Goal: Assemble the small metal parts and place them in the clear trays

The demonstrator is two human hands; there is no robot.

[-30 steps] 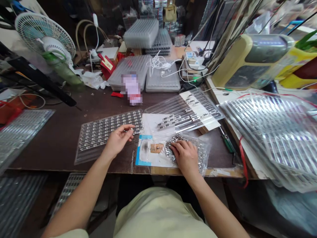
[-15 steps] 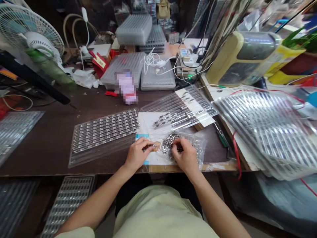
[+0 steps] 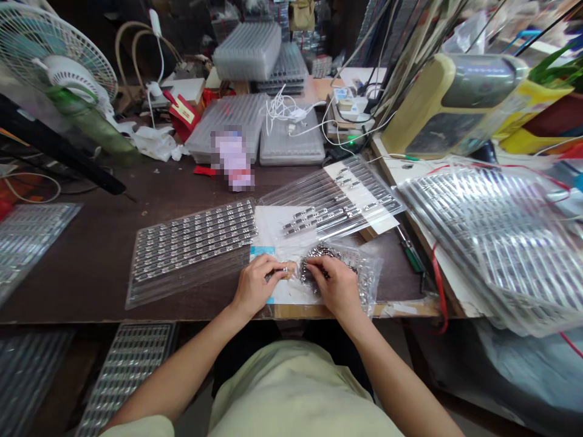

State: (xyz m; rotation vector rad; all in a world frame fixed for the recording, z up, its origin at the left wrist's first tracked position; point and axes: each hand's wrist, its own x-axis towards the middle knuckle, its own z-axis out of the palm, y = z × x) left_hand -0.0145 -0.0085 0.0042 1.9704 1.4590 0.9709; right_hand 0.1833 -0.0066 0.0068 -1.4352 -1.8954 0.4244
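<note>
A heap of small silver metal connectors [image 3: 321, 264] lies in a clear plastic bag [image 3: 368, 279] on the surface [image 3: 91, 285]. The right hand's [image 3: 334, 285] fingers [image 3: 314, 262] pinch into it; the left hand's [image 3: 257, 285] fingers [image 3: 273, 264] press together on a small metal piece [image 3: 272, 275], both hands sitting much as before. The blue card label's [image 3: 262, 250] print cannot be read.

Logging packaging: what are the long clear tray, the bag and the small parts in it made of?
Tray: thin moulded clear plastic, glossy, with formed pockets. Bag: clear plastic film, creased. Small parts: probably plated metal, bright silver glints; base metal unclear.
</note>
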